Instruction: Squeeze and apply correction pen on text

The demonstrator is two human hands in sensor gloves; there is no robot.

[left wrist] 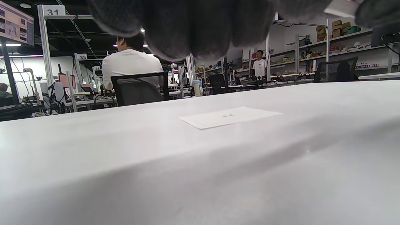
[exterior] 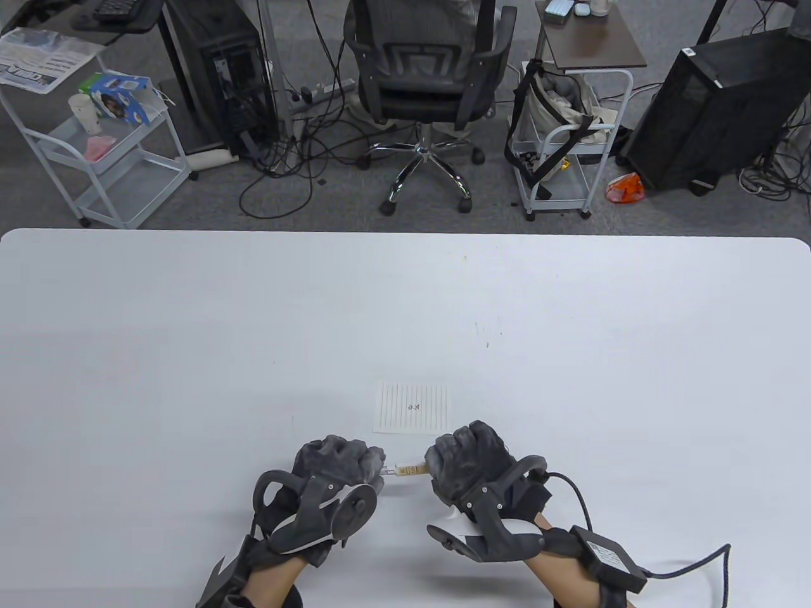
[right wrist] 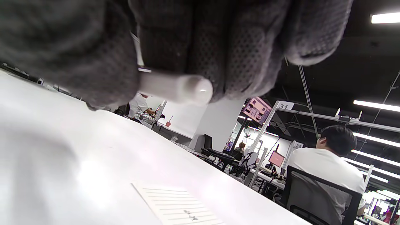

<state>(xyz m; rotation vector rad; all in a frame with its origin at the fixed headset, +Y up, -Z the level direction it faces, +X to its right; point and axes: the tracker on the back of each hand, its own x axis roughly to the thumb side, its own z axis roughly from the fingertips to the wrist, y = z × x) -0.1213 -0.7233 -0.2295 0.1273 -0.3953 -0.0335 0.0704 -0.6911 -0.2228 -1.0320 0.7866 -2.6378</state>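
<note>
A correction pen [exterior: 408, 470] lies level between my two hands, just above the table near its front edge. My right hand [exterior: 440, 467] grips the pen's body in a fist; its white rounded end sticks out of the fingers in the right wrist view [right wrist: 187, 89]. My left hand [exterior: 375, 470] grips the pen's other end, which is narrower; a pale piece of the pen shows in the left wrist view [left wrist: 340, 7]. A small lined paper [exterior: 412, 407] with a short dark word at its middle lies flat just beyond the hands, and shows in both wrist views [left wrist: 229, 117] [right wrist: 181, 204].
The white table [exterior: 190, 354] stretches wide around the paper. Beyond its far edge stand an office chair [exterior: 426, 82], two wire carts [exterior: 108, 145] [exterior: 564, 152] and computer towers. A cable [exterior: 684, 570] runs from my right wrist.
</note>
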